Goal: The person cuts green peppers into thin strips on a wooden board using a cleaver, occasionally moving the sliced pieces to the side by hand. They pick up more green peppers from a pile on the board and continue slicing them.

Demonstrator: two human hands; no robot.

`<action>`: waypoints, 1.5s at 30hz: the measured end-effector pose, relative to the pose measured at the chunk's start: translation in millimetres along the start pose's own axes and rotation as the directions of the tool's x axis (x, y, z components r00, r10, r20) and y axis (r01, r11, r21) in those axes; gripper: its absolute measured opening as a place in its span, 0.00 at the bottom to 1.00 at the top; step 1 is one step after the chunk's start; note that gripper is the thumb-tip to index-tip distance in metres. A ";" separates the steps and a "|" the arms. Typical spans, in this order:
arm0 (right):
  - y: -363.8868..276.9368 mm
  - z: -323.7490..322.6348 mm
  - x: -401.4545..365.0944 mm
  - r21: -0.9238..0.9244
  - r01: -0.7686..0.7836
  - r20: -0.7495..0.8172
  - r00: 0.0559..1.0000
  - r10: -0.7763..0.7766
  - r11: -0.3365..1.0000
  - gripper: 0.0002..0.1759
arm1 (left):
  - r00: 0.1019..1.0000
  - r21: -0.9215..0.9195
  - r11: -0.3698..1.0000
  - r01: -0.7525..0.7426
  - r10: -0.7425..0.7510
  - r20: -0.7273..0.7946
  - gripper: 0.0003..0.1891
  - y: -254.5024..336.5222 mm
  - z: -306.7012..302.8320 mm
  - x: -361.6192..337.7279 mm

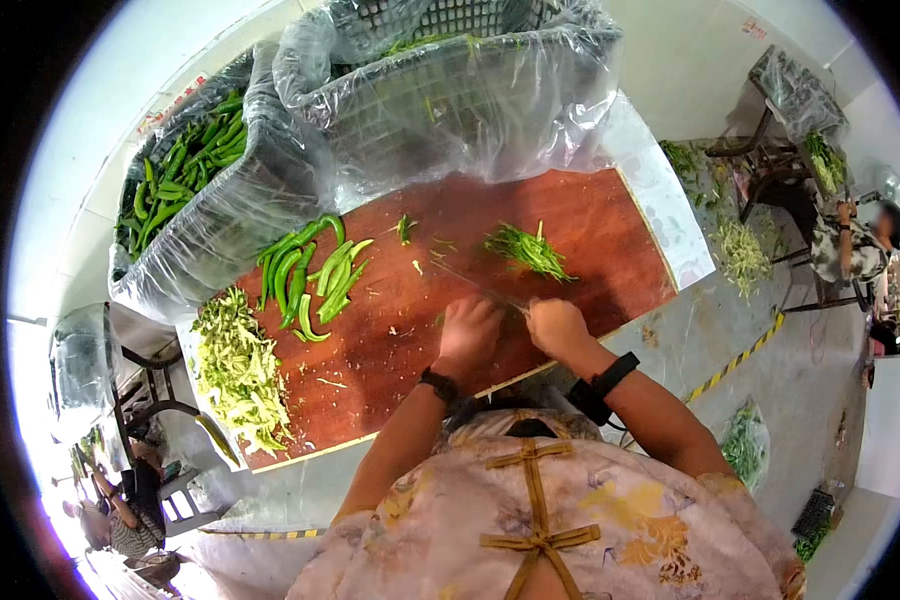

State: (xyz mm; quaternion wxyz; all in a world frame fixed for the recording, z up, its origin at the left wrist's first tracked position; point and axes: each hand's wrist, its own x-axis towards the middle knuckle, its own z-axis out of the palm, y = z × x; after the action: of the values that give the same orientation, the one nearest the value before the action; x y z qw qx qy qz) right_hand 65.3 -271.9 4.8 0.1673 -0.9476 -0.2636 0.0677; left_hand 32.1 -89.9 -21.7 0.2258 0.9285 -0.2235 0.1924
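My left hand [470,330] is over the near edge of the red-brown board [410,345]. Motion smears its fingers, and whatever is under them is hidden. Close on its right, my right hand [560,328] is closed in a fist. A thin blurred streak runs from it to the left; I cannot make out what it holds. Beyond the hands lies a bunch of thin green stems [530,250]. Long green chili peppers [290,275] sit to the left, some split with pale insides showing. A heap of pale green cut pieces [238,375] covers the board's left end.
Plastic-lined crates [450,110] stand along the board's far side; the left one holds green chili peppers [190,165]. A person [855,240] is at the far right, another [120,510] at lower left. Cut greens [740,255] and a bag of greens [745,440] lie on the floor.
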 end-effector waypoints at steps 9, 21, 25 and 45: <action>-3.3 -13.5 -19.9 -0.017 -0.072 0.012 0.997 0.072 0.997 0.11 | 1.000 0.001 1.000 0.019 -0.019 -0.022 0.13 -0.6 2.4 -2.1; -6.3 -24.7 -41.8 -0.084 -0.073 0.043 0.996 0.077 0.994 0.10 | 0.999 0.016 0.999 0.033 -0.033 0.027 0.13 -1.1 3.7 -4.1; -7.3 -15.0 -24.8 -0.048 -0.054 0.062 0.996 0.057 0.997 0.10 | 0.998 -0.031 0.998 0.045 -0.043 0.047 0.13 -3.0 4.1 -4.7; -4.1 7.8 9.4 -0.041 -0.035 -0.099 0.995 0.030 0.999 0.10 | 1.000 0.007 1.000 -0.009 0.009 -0.011 0.13 -2.6 1.6 -3.8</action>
State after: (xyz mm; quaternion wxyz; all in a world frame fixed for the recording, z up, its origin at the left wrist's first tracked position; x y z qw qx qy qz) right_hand 69.7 -261.5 -1.3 0.1587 -0.9573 -0.2409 0.0180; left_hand 30.6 -87.4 -25.6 0.2231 0.9271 -0.2259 0.1994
